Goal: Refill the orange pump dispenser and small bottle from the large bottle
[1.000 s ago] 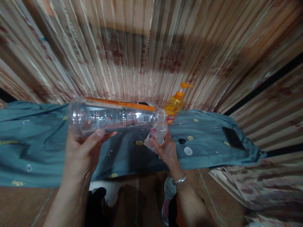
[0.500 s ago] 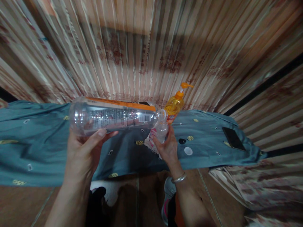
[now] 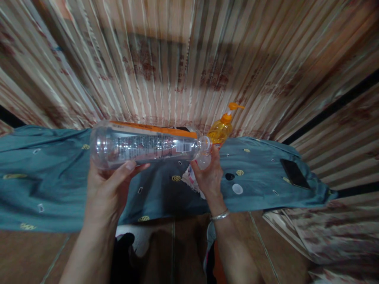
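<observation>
My left hand [image 3: 108, 185] is closed around the base end of a large clear plastic bottle [image 3: 148, 148] with an orange-edged label. The bottle lies sideways in the air, its neck pointing right. My right hand [image 3: 209, 175] grips a small clear bottle [image 3: 203, 161], mostly hidden behind the fingers. The necks of both bottles overlap, and whether they touch I cannot tell. Below the right hand, a whitish-pink cloth [image 3: 189, 179] shows in part. Just behind it stands a yellow pump bottle [image 3: 220, 132] with an orange pump top.
A teal patterned cloth [image 3: 160, 197] covers the narrow table. To the right of my right hand lie a black cap [image 3: 229, 176] and a white round cap [image 3: 237, 189]. A dark phone [image 3: 294, 173] rests near the right end. Behind the table hangs a pleated curtain [image 3: 166, 79].
My right hand has shifted up slightly around the small bottle and now covers more of it. The large bottle stays sideways in my left hand; the whole view has shifted a little.
</observation>
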Demonstrator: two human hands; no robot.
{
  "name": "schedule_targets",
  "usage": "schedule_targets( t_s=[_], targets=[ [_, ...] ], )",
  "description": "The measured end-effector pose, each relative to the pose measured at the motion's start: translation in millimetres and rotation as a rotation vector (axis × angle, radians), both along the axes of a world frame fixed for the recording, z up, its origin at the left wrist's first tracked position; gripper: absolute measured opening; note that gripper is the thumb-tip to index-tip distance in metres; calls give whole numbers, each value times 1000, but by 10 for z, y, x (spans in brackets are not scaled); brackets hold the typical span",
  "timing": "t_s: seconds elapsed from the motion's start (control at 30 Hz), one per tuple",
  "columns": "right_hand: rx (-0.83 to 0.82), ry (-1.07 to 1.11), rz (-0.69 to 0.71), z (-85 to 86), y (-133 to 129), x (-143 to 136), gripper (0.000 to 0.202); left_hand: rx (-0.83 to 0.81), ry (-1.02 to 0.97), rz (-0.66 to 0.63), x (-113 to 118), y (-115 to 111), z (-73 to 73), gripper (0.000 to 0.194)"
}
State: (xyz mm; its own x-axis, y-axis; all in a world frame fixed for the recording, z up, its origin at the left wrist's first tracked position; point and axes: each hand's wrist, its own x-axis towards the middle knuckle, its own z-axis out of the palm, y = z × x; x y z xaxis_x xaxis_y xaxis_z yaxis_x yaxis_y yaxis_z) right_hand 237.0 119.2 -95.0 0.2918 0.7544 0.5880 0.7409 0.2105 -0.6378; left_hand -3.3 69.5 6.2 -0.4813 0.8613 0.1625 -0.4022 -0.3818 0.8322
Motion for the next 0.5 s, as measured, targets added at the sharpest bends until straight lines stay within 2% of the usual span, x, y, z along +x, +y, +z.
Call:
schedule_targets(
  t_s=[0.23,0.5],
  targets=[
    [53,-52,-94,-36,47,-112,83,8,20,6,-23,-6,20,64],
    [75,-75,-79,39,-56,-110,79,-24,-14,14,18,-50,52,62]
  ],
)
